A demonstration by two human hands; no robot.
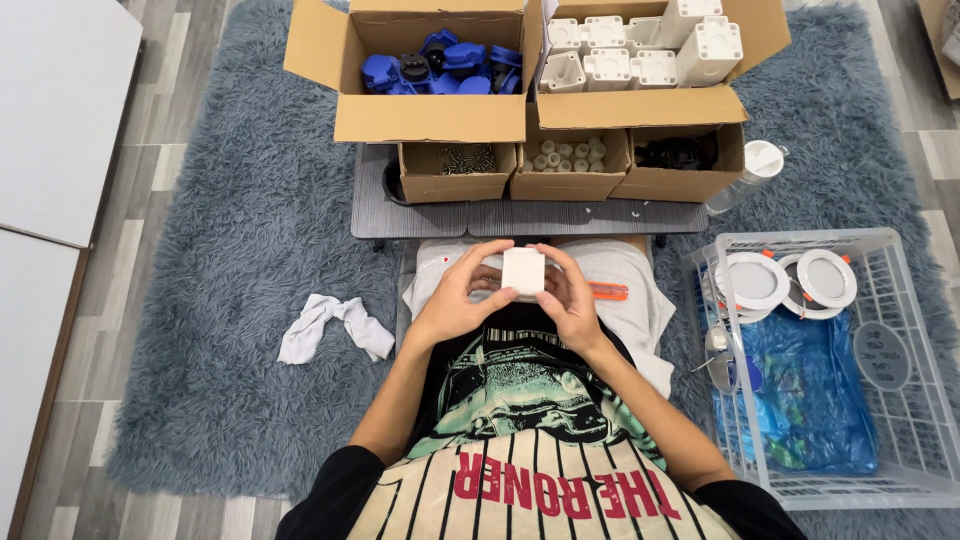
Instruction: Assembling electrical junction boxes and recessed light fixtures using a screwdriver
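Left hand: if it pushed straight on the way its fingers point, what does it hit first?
The left hand points up and inward, already touching the white square part. Past that, probably the right hand gripping the other side; depth is unclear.

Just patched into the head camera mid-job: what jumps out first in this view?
At centre, the left hand and right hand together hold a small white block above the lap. Beyond them, open cardboard boxes sit on a low grey table: blue plastic parts in the left box, white moulded parts in the right one. At right, a white plastic basket holds round white discs and a blue bag.
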